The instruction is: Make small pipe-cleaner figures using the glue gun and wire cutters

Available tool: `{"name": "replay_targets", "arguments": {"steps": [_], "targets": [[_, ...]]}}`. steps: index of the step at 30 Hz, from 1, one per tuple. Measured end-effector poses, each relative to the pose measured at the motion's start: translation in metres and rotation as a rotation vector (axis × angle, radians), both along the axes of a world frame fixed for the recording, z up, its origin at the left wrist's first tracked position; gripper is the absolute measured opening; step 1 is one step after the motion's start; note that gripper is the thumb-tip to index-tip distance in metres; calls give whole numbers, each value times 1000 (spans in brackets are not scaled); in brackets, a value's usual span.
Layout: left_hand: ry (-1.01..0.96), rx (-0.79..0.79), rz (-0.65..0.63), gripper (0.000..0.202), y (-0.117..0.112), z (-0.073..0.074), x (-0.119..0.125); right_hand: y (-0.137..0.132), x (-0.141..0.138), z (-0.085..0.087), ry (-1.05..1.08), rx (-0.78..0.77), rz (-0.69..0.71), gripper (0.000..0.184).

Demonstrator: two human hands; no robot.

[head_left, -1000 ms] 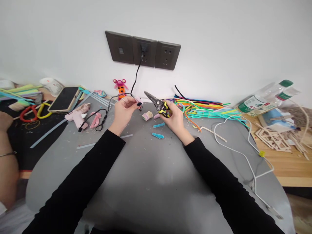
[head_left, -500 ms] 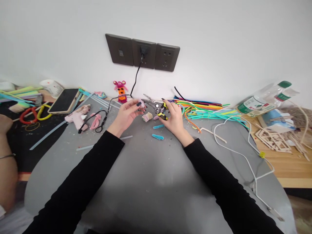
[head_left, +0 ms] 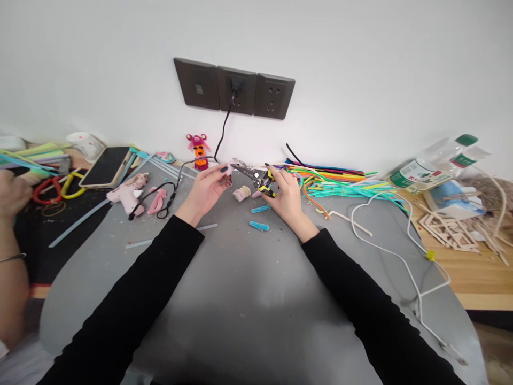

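Note:
My right hand (head_left: 286, 193) is wrapped round the black and yellow handles of wire strippers (head_left: 256, 175), whose jaws point left. My left hand (head_left: 206, 192) pinches a small pale pink fuzzy piece (head_left: 231, 164), likely of pipe cleaner, at the tips of those jaws. The piece is partly hidden by my fingers. Just below the strippers, a pastel fuzzy coil (head_left: 241, 193) lies on the grey mat (head_left: 240, 299). Two blue folded fuzzy pieces (head_left: 259, 226) rest nearer to me.
Colourful pipe cleaners (head_left: 344, 184) lie along the wall on the right. A white cable (head_left: 395, 254) loops over the mat, with plastic bottles (head_left: 433, 166) behind it. Left are a pink figure (head_left: 129, 195), a phone (head_left: 107, 167) and another person's hand (head_left: 14, 195).
The stripper jaws have closed together on or beside the pink piece. My hands stay in nearly the same place. The other person's hand has moved further into view at left.

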State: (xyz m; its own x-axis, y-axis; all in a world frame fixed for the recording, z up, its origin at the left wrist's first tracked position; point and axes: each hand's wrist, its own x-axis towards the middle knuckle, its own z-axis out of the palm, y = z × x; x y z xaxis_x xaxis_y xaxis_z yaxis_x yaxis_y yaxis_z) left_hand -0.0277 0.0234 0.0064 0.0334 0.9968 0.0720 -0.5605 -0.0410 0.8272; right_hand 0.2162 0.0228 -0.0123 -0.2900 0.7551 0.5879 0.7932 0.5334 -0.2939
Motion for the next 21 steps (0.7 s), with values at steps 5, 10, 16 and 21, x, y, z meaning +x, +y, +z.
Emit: {"name": "replay_targets", "arguments": {"steps": [5,10,16,21], "targets": [[15,4,10,14,0,-1,1,-2,0,4,-39,6,-27,67],[75,66,39,30,1,-3,2,-1,1,3,-50,7,-21,68],[184,105,102,38,2,-6,1,-1,1,2,-78,31,-29,72],[260,134,144,38,1,-5,1,0,2,1,-101,38,-35,71]]}}
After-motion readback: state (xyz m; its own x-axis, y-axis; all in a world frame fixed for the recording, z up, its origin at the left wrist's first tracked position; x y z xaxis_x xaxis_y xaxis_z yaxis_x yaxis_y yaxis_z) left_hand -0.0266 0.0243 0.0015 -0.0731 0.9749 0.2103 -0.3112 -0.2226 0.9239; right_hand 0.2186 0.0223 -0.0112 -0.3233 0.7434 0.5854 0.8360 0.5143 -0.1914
